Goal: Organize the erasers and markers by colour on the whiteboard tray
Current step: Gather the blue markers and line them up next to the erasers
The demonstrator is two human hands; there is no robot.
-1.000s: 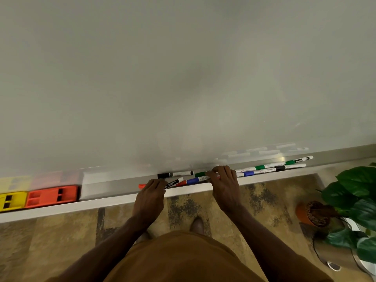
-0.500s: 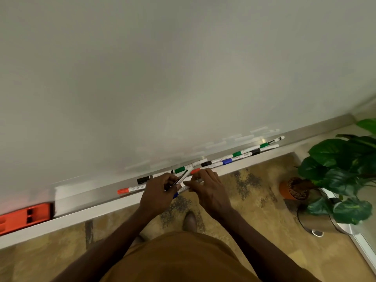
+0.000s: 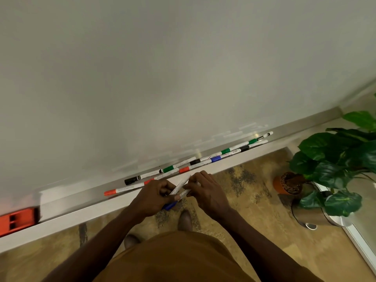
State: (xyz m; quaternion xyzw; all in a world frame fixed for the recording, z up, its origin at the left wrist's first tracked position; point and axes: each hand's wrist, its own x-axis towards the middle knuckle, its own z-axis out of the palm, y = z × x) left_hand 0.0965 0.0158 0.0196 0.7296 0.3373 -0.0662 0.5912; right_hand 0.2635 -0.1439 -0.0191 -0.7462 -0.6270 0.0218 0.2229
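Note:
A metal whiteboard tray point(image 3: 85, 197) runs from lower left to upper right. Several markers lie in it: a red-capped one point(image 3: 122, 189), a black-capped one point(image 3: 140, 178), a green-capped one point(image 3: 177, 166), a blue one point(image 3: 215, 159) and more green and black ones toward the right end point(image 3: 252, 141). My left hand point(image 3: 154, 194) and my right hand point(image 3: 205, 190) meet just in front of the tray, off its edge. Between them they grip two crossed white markers point(image 3: 180, 189); one has a blue cap point(image 3: 169, 206) that pokes out below my left hand. An orange eraser point(image 3: 17, 220) sits at the tray's far left.
The whiteboard point(image 3: 183, 78) fills the upper view. A potted plant point(image 3: 333, 159) and a small orange pot point(image 3: 286, 183) stand on the patterned carpet at right, beside a metal bin point(image 3: 311, 215). My shoes point(image 3: 185, 219) are below the tray.
Both hands have lifted off the tray with two markers and now hold them crossed in front of it. The view has swung right, so the yellow eraser is out of sight.

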